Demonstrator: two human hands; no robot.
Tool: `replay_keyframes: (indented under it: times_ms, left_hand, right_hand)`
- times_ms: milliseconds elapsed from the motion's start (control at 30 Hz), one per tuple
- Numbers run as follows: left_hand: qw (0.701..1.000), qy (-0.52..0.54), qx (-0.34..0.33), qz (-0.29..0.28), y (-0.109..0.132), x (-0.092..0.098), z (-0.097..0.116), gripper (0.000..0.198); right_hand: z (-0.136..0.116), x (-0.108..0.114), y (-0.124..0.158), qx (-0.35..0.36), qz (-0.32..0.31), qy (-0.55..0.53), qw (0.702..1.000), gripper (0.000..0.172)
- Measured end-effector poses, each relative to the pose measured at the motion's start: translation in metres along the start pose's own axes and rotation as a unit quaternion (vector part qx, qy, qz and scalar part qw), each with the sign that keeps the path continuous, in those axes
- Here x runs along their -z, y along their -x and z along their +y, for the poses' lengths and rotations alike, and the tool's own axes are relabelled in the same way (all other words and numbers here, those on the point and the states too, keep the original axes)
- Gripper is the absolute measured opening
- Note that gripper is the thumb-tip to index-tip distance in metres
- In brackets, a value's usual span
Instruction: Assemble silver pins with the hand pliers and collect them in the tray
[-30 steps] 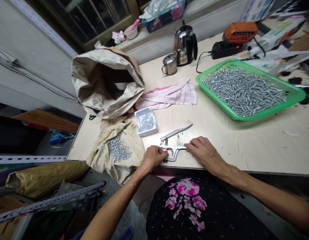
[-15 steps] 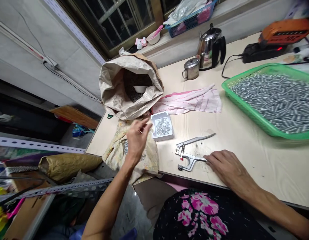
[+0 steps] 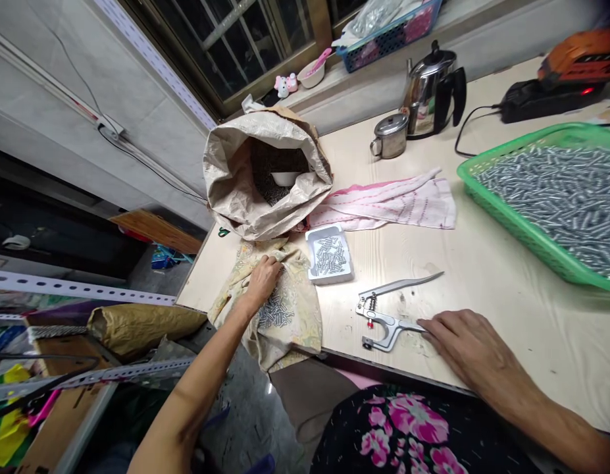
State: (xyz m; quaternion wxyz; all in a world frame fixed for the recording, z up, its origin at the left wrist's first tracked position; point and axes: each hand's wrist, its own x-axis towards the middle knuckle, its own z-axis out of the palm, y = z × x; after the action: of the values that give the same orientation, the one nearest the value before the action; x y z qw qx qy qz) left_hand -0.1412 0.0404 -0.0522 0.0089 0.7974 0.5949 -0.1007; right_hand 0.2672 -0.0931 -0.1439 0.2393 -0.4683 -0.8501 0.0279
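My left hand (image 3: 263, 282) is on the patterned cloth (image 3: 305, 322), its fingers curled together. What lies between them is hidden. Beside that hand, a pile of small silvery metal pieces (image 3: 276, 312) rests on the cloth. To its right stands a small white tray (image 3: 353, 271) with similar pieces (image 3: 330, 255) in it. My right hand (image 3: 475, 345) rests at the table's front edge, its fingers over the end of the lower handle of the metal snap pliers (image 3: 391, 329). The pliers lie on the table with their jaws and handles spread.
A large paper sack (image 3: 230, 178) stands open behind the cloth, a white scoop (image 3: 285, 178) inside. A pink-and-white towel (image 3: 408, 204) lies beside it. At right is a green basket (image 3: 526, 240) of metal pieces. A metal cup (image 3: 391, 139) and kettle (image 3: 430, 92) stand behind.
My left hand has moved from the white tray's edge back onto the cloth, and more of the metal pile shows. My right hand stays at the pliers. The view has shifted slightly.
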Motion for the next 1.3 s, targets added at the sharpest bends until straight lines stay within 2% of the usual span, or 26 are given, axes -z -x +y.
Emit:
replay_keyframes:
  times_ms: [100, 300, 433, 533, 600, 633, 700, 767, 833, 900, 1033, 1300]
  left_hand:
    - [1.000, -0.009, -0.021, -0.010, -0.008, 0.001, -0.004, 0.017]
    - [1.000, 0.002, -0.008, -0.029, -0.017, 0.007, -0.008, 0.013]
    - [0.998, 0.056, 0.022, 0.032, -0.002, 0.018, -0.003, 0.012]
    - [0.980, 0.170, 0.071, 0.073, 0.020, 0.022, 0.022, 0.011]
    - [0.949, 0.295, 0.108, 0.044, 0.037, 0.021, 0.051, 0.017]
    - [0.922, 0.369, 0.118, 0.016, 0.044, 0.020, 0.068, 0.022]
    - [0.852, 0.504, 0.135, -0.046, 0.057, 0.015, 0.104, 0.033]
    - [0.791, 0.584, 0.159, -0.086, 0.063, 0.009, 0.136, 0.039]
    - [0.755, 0.624, 0.177, -0.098, 0.064, 0.002, 0.159, 0.041]
    - [0.742, 0.637, 0.180, -0.104, 0.062, -0.004, 0.171, 0.041]
    - [0.764, 0.613, 0.168, -0.110, 0.056, -0.011, 0.178, 0.037]
    - [0.858, 0.493, 0.111, -0.095, 0.057, -0.008, 0.175, 0.027]
  right_hand:
    - [-0.001, 0.002, -0.002, 0.006, 0.006, 0.002, 1.000, 0.022]
    - [0.000, 0.001, -0.001, 0.004, 0.001, 0.004, 1.000, 0.022]
    - [-0.001, 0.004, -0.002, -0.005, -0.019, 0.001, 1.000, 0.021]
    - [-0.005, 0.010, -0.006, -0.013, -0.037, -0.003, 0.999, 0.020]
    - [-0.007, 0.014, -0.010, -0.018, -0.040, -0.005, 0.999, 0.021]
    - [-0.007, 0.016, -0.011, -0.017, -0.041, -0.005, 0.999, 0.021]
    - [-0.008, 0.019, -0.013, -0.013, -0.043, -0.003, 0.999, 0.022]
    - [-0.008, 0.020, -0.013, -0.008, -0.044, 0.006, 0.999, 0.022]
    - [-0.009, 0.021, -0.013, -0.005, -0.042, 0.017, 0.999, 0.022]
    - [-0.009, 0.022, -0.013, -0.003, -0.039, 0.024, 0.999, 0.021]
    - [-0.010, 0.024, -0.013, 0.002, -0.041, 0.028, 0.999, 0.023]
    - [-0.011, 0.026, -0.016, 0.007, -0.037, 0.030, 0.999, 0.024]
